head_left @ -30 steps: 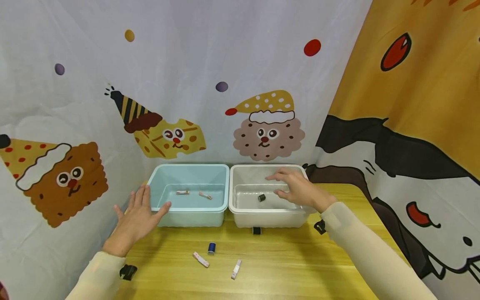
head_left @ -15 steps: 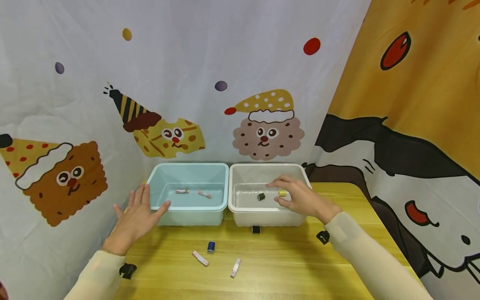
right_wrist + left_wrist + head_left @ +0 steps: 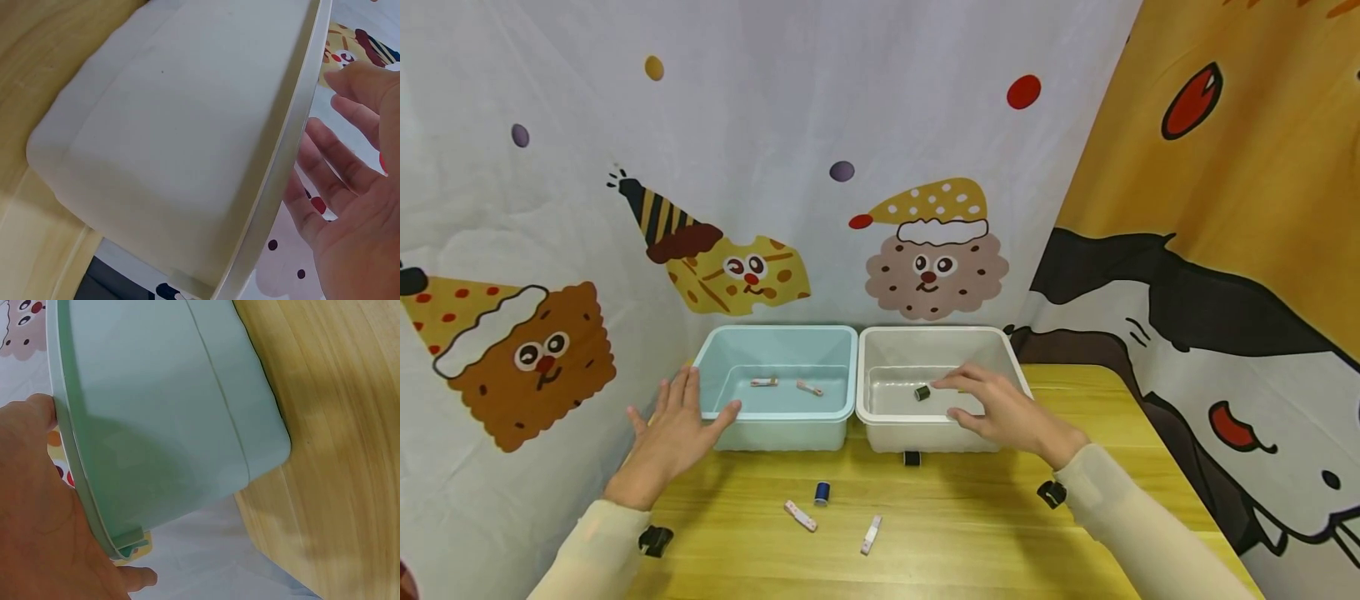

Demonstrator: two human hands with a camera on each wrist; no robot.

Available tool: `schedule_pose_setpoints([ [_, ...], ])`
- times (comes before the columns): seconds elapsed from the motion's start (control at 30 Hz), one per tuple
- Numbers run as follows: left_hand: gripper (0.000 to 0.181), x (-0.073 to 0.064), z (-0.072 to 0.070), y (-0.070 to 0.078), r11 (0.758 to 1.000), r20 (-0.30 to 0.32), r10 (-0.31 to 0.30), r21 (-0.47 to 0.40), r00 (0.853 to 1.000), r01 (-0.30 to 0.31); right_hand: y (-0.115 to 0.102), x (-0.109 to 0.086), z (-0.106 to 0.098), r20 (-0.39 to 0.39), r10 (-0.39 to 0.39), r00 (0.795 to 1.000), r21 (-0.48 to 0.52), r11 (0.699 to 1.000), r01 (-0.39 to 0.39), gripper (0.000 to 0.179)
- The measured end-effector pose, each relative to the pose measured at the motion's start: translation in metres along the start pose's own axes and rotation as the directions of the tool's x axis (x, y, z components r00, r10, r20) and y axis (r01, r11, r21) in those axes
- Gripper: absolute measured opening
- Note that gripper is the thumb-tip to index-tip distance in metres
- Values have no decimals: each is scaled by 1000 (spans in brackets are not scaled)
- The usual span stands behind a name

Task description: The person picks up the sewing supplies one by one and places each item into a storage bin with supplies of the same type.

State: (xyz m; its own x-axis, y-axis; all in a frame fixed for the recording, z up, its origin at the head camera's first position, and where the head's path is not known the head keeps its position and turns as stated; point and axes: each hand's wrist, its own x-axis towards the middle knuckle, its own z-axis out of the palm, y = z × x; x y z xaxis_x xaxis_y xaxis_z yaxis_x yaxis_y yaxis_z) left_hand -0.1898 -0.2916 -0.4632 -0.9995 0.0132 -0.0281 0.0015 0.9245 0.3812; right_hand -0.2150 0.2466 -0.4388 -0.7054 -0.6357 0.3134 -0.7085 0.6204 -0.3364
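Note:
My left hand (image 3: 672, 442) rests at the left front corner of the light blue bin (image 3: 786, 435), fingers spread and straight; the left wrist view shows its thumb touching the rim. My right hand (image 3: 1000, 414) hovers over the front rim of the beige bin (image 3: 895, 435), fingers slightly bent and holding nothing. Inside that bin lie a dark green thread spool (image 3: 922, 392) and a yellow spool (image 3: 962, 391), the latter mostly hidden behind the hand. Two small, narrow pale pieces, a left one (image 3: 763, 382) and a right one (image 3: 809, 388), lie in the blue bin.
On the wooden table (image 3: 970, 533), before the bins, are a blue thread spool (image 3: 822, 493), a black spool (image 3: 912, 458) against the beige bin, and two narrow pale pieces with pink marks, one left (image 3: 801, 516), one right (image 3: 871, 535). A printed curtain (image 3: 760, 125) hangs behind.
A yellow spool has come into view in the beige bin below my right hand. That hand has since drawn slightly down and toward me. My left hand stays in place.

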Motion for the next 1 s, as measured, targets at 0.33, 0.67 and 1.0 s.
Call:
schedule_pose_setpoints([
  [0.33,125,-2,0,1,1000,-6,3,4,1000,-3,-9,-10,7,-39,-34,999,57,998,36,46],
  [0.67,125,-2,1,0,1000,-14,3,9,1000,-3,-17,-16,14,-31,-23,999,7,1000,23,47],
  [1.0,123,-1,2,0,1000,-21,4,10,1000,-4,-30,-22,20,-42,-56,998,6,998,56,51],
])
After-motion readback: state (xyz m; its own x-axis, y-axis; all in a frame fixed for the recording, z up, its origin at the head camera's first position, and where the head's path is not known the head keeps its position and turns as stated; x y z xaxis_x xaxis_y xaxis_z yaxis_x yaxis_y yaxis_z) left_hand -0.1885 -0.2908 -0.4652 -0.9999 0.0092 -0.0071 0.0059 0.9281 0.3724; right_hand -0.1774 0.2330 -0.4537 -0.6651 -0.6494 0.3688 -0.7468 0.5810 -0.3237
